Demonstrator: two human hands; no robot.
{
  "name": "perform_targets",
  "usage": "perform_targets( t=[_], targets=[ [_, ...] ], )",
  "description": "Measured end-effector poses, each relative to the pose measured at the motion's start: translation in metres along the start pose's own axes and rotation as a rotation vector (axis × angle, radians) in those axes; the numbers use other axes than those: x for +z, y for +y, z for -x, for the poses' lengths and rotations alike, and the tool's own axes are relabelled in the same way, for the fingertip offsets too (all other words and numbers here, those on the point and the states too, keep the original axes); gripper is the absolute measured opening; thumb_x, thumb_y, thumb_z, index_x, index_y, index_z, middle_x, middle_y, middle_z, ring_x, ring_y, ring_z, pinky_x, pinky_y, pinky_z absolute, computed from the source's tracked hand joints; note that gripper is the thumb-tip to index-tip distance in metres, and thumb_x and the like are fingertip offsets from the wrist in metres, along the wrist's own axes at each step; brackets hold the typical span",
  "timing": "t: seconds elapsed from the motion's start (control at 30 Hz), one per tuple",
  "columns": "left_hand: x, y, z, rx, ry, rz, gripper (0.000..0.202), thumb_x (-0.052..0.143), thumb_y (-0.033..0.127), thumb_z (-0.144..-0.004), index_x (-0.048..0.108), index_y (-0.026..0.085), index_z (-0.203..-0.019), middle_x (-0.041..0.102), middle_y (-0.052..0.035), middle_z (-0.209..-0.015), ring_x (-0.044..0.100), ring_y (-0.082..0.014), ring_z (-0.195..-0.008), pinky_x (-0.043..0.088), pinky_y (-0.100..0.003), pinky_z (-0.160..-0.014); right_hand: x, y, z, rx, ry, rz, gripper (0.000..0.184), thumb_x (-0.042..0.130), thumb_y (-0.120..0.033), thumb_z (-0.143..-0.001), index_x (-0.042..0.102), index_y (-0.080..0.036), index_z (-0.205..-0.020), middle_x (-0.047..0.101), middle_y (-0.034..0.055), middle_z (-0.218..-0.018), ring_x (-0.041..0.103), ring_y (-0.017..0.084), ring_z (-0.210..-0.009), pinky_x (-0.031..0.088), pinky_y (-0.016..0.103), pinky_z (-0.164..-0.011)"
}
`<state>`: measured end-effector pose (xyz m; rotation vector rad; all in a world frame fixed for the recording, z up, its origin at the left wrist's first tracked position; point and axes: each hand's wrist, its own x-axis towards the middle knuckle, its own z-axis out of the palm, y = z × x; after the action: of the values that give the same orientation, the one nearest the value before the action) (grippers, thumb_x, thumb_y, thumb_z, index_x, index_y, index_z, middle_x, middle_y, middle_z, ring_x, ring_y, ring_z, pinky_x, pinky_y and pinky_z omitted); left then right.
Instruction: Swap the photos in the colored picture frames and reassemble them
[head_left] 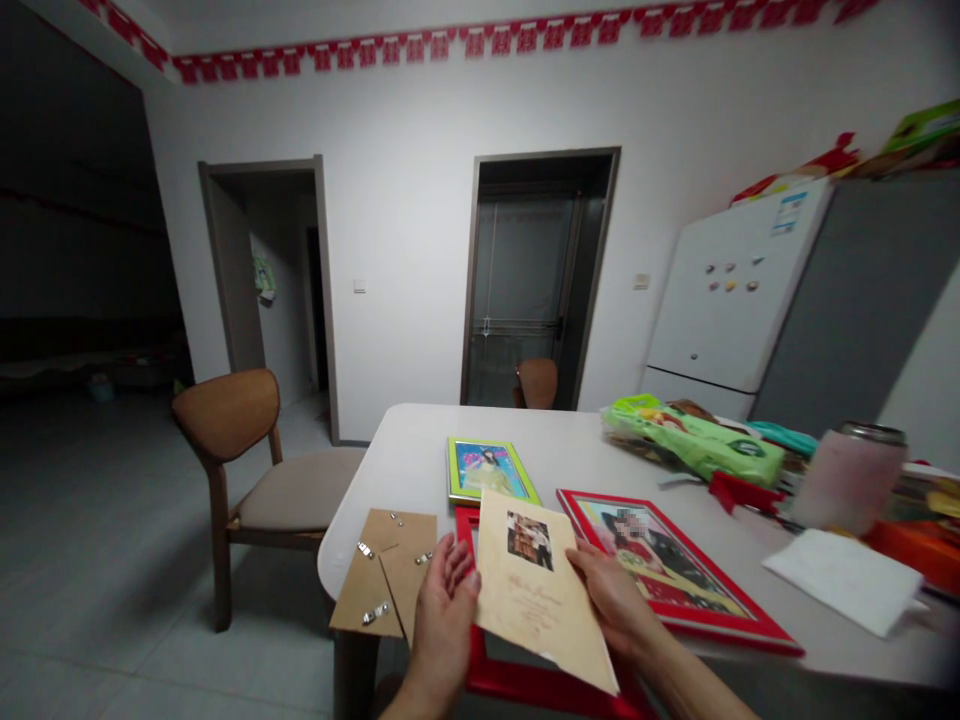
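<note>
A cream paper sheet with a small printed photo and faint script is tilted above the table edge. My right hand grips its right edge, thumb on top. Against its left edge rests my left hand, fingers apart and slightly curled. Under the sheet lies a red picture frame, partly hidden. To the right is a second red picture frame with a picture in it. Brown backing boards with metal clips lie to the left. Behind the sheet sits a green picture frame.
The white table has rounded corners. On its right stand a green packet, a pinkish jar and white folded paper. A wooden chair is at the left, and a fridge stands behind on the right.
</note>
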<state>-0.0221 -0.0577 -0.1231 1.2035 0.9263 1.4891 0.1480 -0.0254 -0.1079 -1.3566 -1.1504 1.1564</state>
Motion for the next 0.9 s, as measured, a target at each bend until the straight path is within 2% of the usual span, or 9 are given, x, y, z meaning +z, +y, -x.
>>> perform_targets(
  t=[0.1, 0.17, 0.23, 0.37, 0.47, 0.6, 0.73, 0.8, 0.9],
  targets=[
    [-0.009, -0.005, 0.005, 0.005, -0.093, -0.406, 0.052, 0.049, 0.023, -0.068, 0.040, 0.009, -0.117, 0.045, -0.0143, -0.120, 0.041, -0.0209, -0.111, 0.031, -0.033, -0.095, -0.020, 0.003, -0.008, 0.032, -0.028, 0.122, 0.044, 0.028, -0.018, -0.069, 0.049, -0.010, -0.106, 0.067, 0.0095, -0.072, 0.063, 0.019, -0.063, 0.048, 0.029, -0.055],
    [-0.010, -0.005, 0.010, 0.019, -0.193, -0.644, 0.053, 0.049, 0.018, -0.064, 0.042, 0.008, -0.116, 0.045, -0.0137, -0.121, 0.040, -0.0219, -0.112, 0.029, -0.035, -0.097, -0.023, 0.007, -0.014, 0.027, -0.035, 0.160, 0.044, 0.028, -0.017, -0.068, 0.050, -0.010, -0.106, 0.067, 0.0084, -0.068, 0.063, 0.019, -0.060, 0.047, 0.028, -0.054],
    [-0.009, -0.005, 0.015, 0.045, -0.284, -0.785, 0.056, 0.049, 0.016, -0.062, 0.042, 0.006, -0.116, 0.043, -0.0153, -0.122, 0.038, -0.0231, -0.113, 0.028, -0.036, -0.097, -0.021, 0.011, -0.021, 0.004, -0.028, 0.211, 0.044, 0.029, -0.017, -0.068, 0.052, -0.010, -0.104, 0.067, 0.0075, -0.066, 0.062, 0.019, -0.058, 0.046, 0.027, -0.053],
    [-0.011, -0.010, 0.017, 0.115, -0.341, -0.850, 0.056, 0.050, 0.018, -0.061, 0.043, 0.009, -0.116, 0.040, -0.0149, -0.124, 0.037, -0.0245, -0.114, 0.029, -0.040, -0.097, -0.013, 0.014, -0.033, -0.075, 0.002, 0.388, 0.041, 0.030, -0.018, -0.069, 0.057, -0.010, -0.100, 0.067, 0.0071, -0.069, 0.062, 0.018, -0.062, 0.045, 0.024, -0.055],
    [-0.015, -0.014, 0.015, 0.160, -0.361, -0.864, 0.057, 0.052, 0.018, -0.061, 0.044, 0.009, -0.116, 0.040, -0.0160, -0.124, 0.037, -0.0261, -0.114, 0.030, -0.042, -0.096, -0.012, 0.014, -0.037, -0.163, 0.078, 0.600, 0.039, 0.031, -0.020, -0.071, 0.058, -0.013, -0.098, 0.067, 0.0070, -0.076, 0.061, 0.018, -0.071, 0.043, 0.023, -0.060],
    [-0.014, -0.014, 0.016, 0.178, -0.387, -0.904, 0.057, 0.052, 0.019, -0.062, 0.043, 0.006, -0.116, 0.039, -0.0184, -0.124, 0.036, -0.0268, -0.115, 0.030, -0.042, -0.096, -0.011, 0.013, -0.035, -0.270, 0.142, 0.887, 0.033, 0.034, -0.022, -0.071, 0.060, -0.013, -0.090, 0.065, 0.0113, -0.084, 0.059, 0.019, -0.076, 0.040, 0.024, -0.064],
    [-0.014, -0.009, 0.017, 0.171, -0.409, -0.968, 0.057, 0.052, 0.020, -0.063, 0.041, 0.006, -0.117, 0.038, -0.0180, -0.125, 0.035, -0.0261, -0.115, 0.028, -0.042, -0.097, -0.007, 0.015, -0.029, -0.284, 0.178, 1.109, 0.031, 0.036, -0.027, -0.073, 0.058, -0.011, -0.089, 0.062, 0.0142, -0.084, 0.058, 0.021, -0.076, 0.038, 0.027, -0.062],
    [-0.023, -0.004, 0.017, 0.186, -0.438, -1.010, 0.059, 0.052, 0.021, -0.063, 0.039, 0.007, -0.119, 0.036, -0.0178, -0.126, 0.033, -0.0258, -0.117, 0.026, -0.043, -0.097, -0.007, 0.017, -0.027, -0.282, 0.201, 1.184, 0.032, 0.036, -0.030, -0.074, 0.057, -0.011, -0.090, 0.060, 0.0143, -0.086, 0.057, 0.022, -0.078, 0.038, 0.028, -0.062],
    [-0.050, 0.005, 0.015, 0.200, -0.428, -1.086, 0.065, 0.055, 0.022, -0.060, 0.036, 0.011, -0.121, 0.032, -0.0152, -0.129, 0.028, -0.0250, -0.119, 0.024, -0.043, -0.098, -0.008, 0.015, -0.025, -0.275, 0.215, 1.242, 0.033, 0.037, -0.032, -0.075, 0.056, -0.012, -0.092, 0.059, 0.0137, -0.088, 0.055, 0.022, -0.079, 0.038, 0.029, -0.063]
  ],
)
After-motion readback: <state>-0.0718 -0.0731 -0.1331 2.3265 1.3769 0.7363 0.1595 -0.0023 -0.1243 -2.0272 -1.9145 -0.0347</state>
